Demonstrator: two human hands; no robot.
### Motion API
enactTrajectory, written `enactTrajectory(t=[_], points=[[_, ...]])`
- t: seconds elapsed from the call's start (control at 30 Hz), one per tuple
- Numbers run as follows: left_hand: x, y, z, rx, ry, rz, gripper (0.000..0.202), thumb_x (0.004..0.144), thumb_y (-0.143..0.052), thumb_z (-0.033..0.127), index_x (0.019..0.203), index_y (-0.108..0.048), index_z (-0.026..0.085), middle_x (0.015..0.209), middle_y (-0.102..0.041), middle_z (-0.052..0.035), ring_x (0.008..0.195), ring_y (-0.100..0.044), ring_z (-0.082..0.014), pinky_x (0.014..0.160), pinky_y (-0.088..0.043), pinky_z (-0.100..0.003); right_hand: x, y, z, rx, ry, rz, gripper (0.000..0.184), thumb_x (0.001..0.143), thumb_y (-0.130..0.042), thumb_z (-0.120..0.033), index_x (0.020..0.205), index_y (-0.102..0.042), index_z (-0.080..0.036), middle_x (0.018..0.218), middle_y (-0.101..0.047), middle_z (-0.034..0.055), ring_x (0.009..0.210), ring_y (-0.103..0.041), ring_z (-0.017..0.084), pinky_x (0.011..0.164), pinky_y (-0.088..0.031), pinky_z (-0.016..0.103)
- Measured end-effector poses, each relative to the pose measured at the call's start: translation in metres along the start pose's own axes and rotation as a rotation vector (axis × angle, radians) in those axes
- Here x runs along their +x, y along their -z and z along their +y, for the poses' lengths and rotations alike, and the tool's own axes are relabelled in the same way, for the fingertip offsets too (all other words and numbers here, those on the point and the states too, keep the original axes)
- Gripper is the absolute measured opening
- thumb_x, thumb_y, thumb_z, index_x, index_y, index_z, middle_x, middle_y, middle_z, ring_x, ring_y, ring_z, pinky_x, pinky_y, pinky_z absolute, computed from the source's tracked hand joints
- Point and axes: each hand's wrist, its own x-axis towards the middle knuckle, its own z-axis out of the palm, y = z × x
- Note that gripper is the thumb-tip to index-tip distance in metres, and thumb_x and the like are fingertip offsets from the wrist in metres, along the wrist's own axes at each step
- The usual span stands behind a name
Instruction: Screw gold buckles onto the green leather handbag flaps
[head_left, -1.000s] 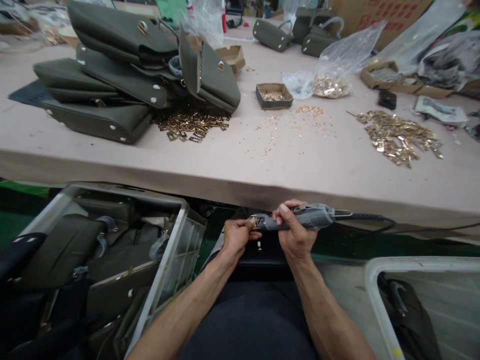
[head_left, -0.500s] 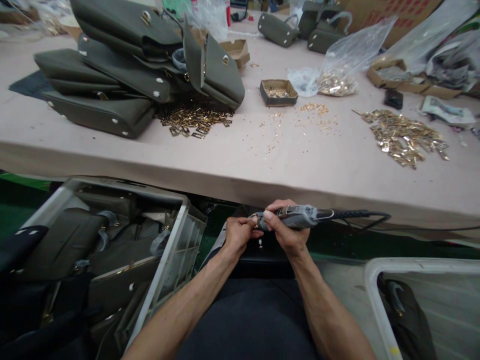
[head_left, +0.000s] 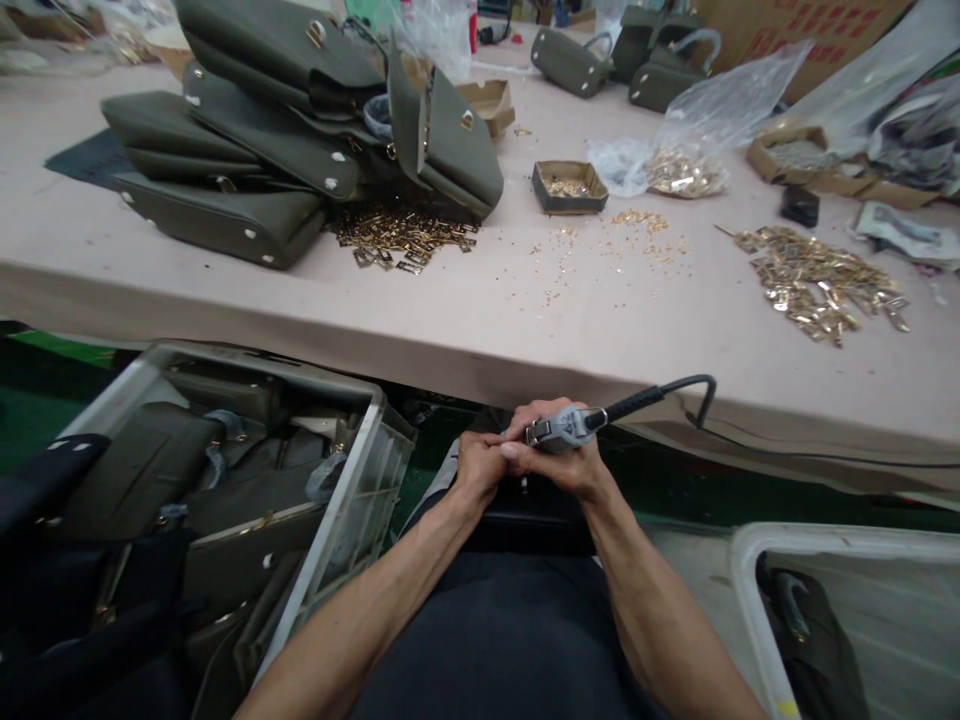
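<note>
My right hand (head_left: 555,465) is wrapped round a grey electric screwdriver (head_left: 564,430), whose black cable leaves its rear end toward the right. The tool's front end is hidden by my fingers. Close against it, my left hand (head_left: 480,462) is closed, its fingertips meeting those of my right hand. Whatever sits between the left fingers is covered from view. Both hands are held low, in front of the table's edge and above my lap. Beneath them lies a dark, smooth thing (head_left: 517,530) with a small pale, shiny piece hanging near its top.
Olive handbags (head_left: 247,215) are heaped on the table (head_left: 420,315) beside piles of gold-coloured metal fittings (head_left: 825,280). A small box (head_left: 570,188) of tiny parts stands behind scattered bits. A crate (head_left: 367,440) of bags is at left, a white bin (head_left: 750,560) at right.
The screwdriver's rear end has swung up and toward me, and its cable now arches higher. A small gold-coloured piece at my left fingertips has gone out of sight. The view has shifted slightly.
</note>
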Motion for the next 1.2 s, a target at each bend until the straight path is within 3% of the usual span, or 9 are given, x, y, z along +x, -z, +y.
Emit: enactTrajectory(t=[0.33, 0.53, 0.7, 0.8, 0.87, 0.93, 1.03, 1.2], points=[[0.002, 0.002, -0.006, 0.001, -0.03, 0.047, 0.013, 0.058, -0.079, 0.017, 0.051, -0.07, 0.011, 0.049, -0.063, -0.001, 0.049, -0.058, -0.0123, 0.046, -0.043, -0.019, -0.004, -0.01, -0.004, 0.105, 0.03, 0.026, 0.012, 0.076, -0.087, -0.024, 0.079, -0.077, -0.02, 0.071, -0.069, 0.003, 0.061, -0.062, 0.017, 0.056, -0.051, 0.028], [0.002, 0.002, -0.004, -0.015, -0.022, 0.028, 0.01, 0.058, -0.081, 0.019, 0.059, -0.075, 0.01, 0.056, -0.069, -0.0044, 0.057, -0.067, -0.019, 0.05, -0.051, -0.022, -0.009, -0.01, -0.001, 0.053, 0.04, 0.093, 0.015, 0.073, -0.089, -0.026, 0.078, -0.076, -0.021, 0.072, -0.07, 0.0027, 0.064, -0.062, 0.017, 0.058, -0.051, 0.029], [-0.004, -0.001, 0.005, -0.033, 0.046, -0.021, 0.016, 0.065, -0.08, 0.022, 0.062, -0.075, 0.007, 0.054, -0.069, -0.0087, 0.047, -0.068, -0.0223, 0.046, -0.056, -0.027, -0.016, -0.015, -0.001, 0.02, -0.005, 0.266, 0.015, 0.079, -0.083, -0.029, 0.074, -0.073, -0.019, 0.07, -0.064, 0.0018, 0.062, -0.058, 0.015, 0.057, -0.048, 0.028], [-0.007, -0.003, 0.009, -0.052, 0.093, -0.029, 0.022, 0.071, -0.08, 0.025, 0.064, -0.074, 0.005, 0.057, -0.071, -0.0124, 0.049, -0.071, -0.0247, 0.046, -0.059, -0.028, -0.018, -0.012, -0.011, 0.22, -0.015, 0.478, 0.015, 0.078, -0.082, -0.025, 0.079, -0.068, -0.019, 0.069, -0.061, -0.0009, 0.052, -0.054, 0.012, 0.05, -0.044, 0.026], [-0.007, -0.004, 0.011, -0.067, 0.107, -0.017, 0.023, 0.075, -0.079, 0.025, 0.067, -0.075, 0.004, 0.06, -0.072, -0.014, 0.052, -0.073, -0.0246, 0.048, -0.06, -0.026, -0.012, 0.003, -0.023, 0.363, 0.011, 0.624, 0.017, 0.077, -0.081, -0.023, 0.081, -0.065, -0.019, 0.065, -0.058, -0.0032, 0.046, -0.049, 0.01, 0.048, -0.044, 0.026], [-0.008, -0.004, 0.012, -0.078, 0.11, -0.013, 0.024, 0.079, -0.078, 0.025, 0.069, -0.074, 0.003, 0.063, -0.073, -0.015, 0.054, -0.074, -0.0235, 0.049, -0.061, -0.024, -0.002, 0.031, -0.036, 0.434, 0.051, 0.763, 0.02, 0.074, -0.08, -0.021, 0.082, -0.062, -0.018, 0.064, -0.057, -0.0042, 0.047, -0.048, 0.009, 0.051, -0.047, 0.025], [-0.012, -0.003, 0.016, -0.086, 0.098, -0.046, 0.024, 0.08, -0.078, 0.024, 0.069, -0.074, 0.003, 0.06, -0.072, -0.0145, 0.052, -0.073, -0.0222, 0.049, -0.061, -0.023, 0.019, 0.092, -0.051, 0.49, 0.082, 0.972, 0.024, 0.069, -0.079, -0.018, 0.082, -0.059, -0.017, 0.068, -0.059, -0.0034, 0.05, -0.048, 0.007, 0.052, -0.05, 0.022], [-0.006, 0.004, 0.011, -0.109, 0.073, -0.101, 0.023, 0.063, -0.091, 0.017, 0.075, -0.076, 0.004, 0.063, -0.074, -0.0106, 0.054, -0.073, -0.0206, 0.053, -0.063, -0.023, 0.052, 0.184, -0.05, 0.304, -0.087, 1.259, 0.026, 0.067, -0.071, -0.011, 0.072, -0.047, -0.019, 0.063, -0.054, -0.0049, 0.053, -0.053, 0.009, 0.053, -0.056, 0.021]])
